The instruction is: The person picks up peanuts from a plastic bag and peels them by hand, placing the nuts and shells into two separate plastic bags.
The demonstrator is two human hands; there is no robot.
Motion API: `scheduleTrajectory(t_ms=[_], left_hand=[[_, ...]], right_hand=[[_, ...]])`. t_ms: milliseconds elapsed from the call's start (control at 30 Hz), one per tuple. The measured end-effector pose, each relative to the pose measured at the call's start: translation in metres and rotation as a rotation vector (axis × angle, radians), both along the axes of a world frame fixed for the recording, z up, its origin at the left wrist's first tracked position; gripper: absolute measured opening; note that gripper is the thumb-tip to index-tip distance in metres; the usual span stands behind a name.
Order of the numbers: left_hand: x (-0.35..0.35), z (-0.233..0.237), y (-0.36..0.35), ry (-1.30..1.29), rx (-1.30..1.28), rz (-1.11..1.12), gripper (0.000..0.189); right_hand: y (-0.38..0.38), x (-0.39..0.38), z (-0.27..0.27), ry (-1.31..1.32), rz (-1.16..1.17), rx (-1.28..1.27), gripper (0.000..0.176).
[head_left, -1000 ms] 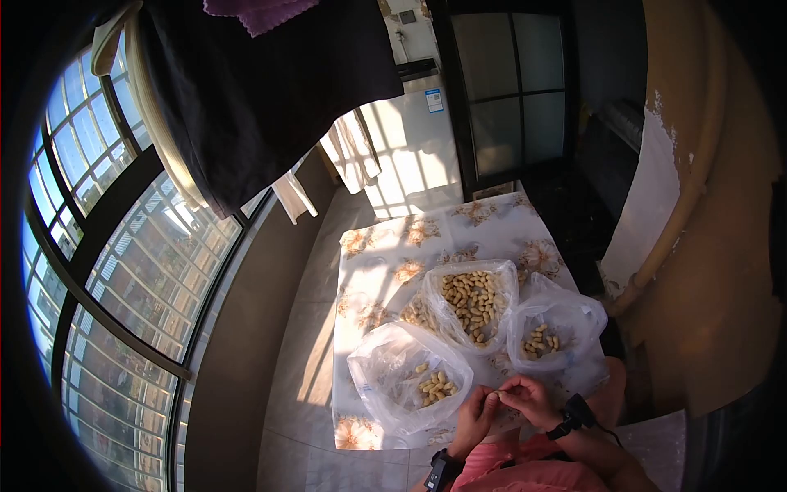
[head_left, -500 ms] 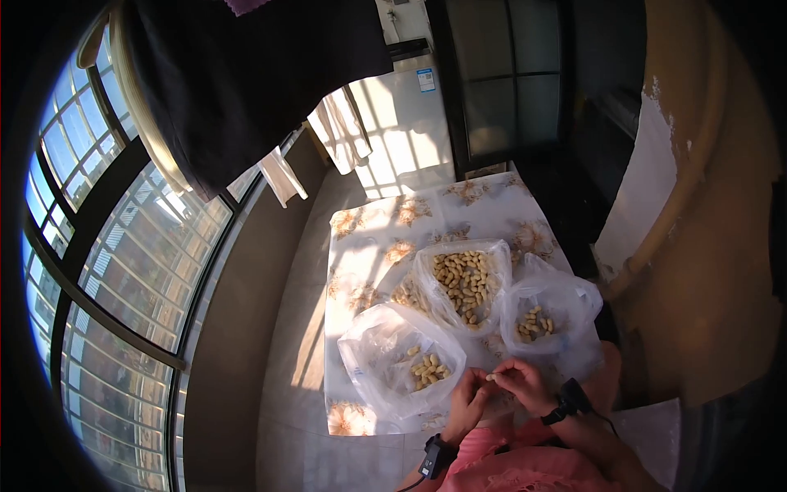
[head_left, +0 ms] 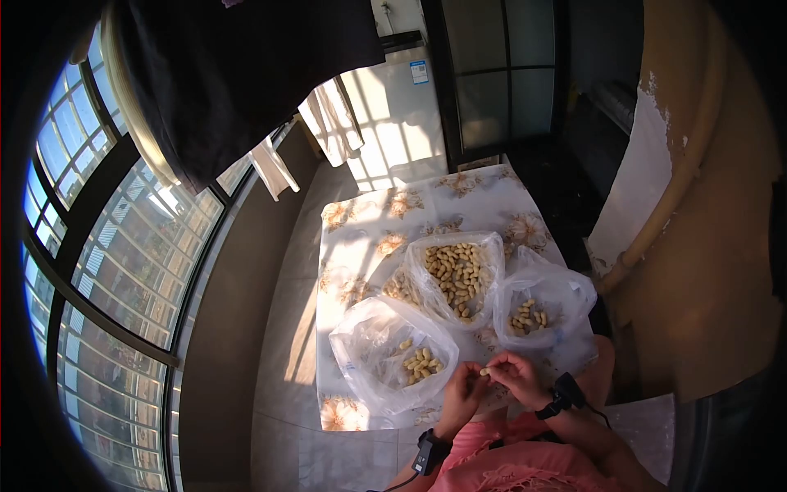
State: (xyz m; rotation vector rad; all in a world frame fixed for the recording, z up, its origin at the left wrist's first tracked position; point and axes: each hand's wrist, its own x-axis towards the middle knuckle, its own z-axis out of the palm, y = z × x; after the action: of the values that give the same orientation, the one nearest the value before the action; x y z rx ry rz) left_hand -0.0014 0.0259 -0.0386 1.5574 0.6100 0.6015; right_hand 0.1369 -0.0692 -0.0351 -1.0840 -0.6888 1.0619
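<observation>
My right hand (head_left: 520, 382) pinches a small pale peanut (head_left: 484, 371) between thumb and fingertips. Close beside it, my left hand (head_left: 464, 394) has its fingers curled together near the peanut; whether they also grip it is too small to tell. Both hands are above the near edge of the table. To their left lies an open plastic bag (head_left: 361, 332) with several peanuts (head_left: 423, 364). Many peanuts (head_left: 456, 277) fill the middle bag (head_left: 494, 261). A third bag (head_left: 576, 289), on the right, holds several more peanuts (head_left: 527, 317).
A flowered cloth covers the table (head_left: 369, 215). Dark clothing (head_left: 246, 74) hangs at the upper left, beside barred windows (head_left: 139, 254). A white appliance (head_left: 398, 119) stands behind the table. A brown panel (head_left: 697, 271) is on the right.
The whole view has shifted slightly, so the table and bags appear a little further left and up. My hands remain close together around the peanut.
</observation>
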Motion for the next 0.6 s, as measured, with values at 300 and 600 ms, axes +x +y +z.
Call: scheduleTrajectory(t_ms=[300,600], left_hand=[[0.0012,0.0036,-0.0016,-0.009,-0.057,0.013,0.018],[-0.0021,-0.0014,-0.0004,0.007,-0.070,-0.027,0.021]], right_hand=[[0.0000,0.0004,-0.0020,-0.022,-0.009,-0.010,0.012],[0.0011,-0.0026,0.0057,-0.029,-0.049,-0.017,0.013]])
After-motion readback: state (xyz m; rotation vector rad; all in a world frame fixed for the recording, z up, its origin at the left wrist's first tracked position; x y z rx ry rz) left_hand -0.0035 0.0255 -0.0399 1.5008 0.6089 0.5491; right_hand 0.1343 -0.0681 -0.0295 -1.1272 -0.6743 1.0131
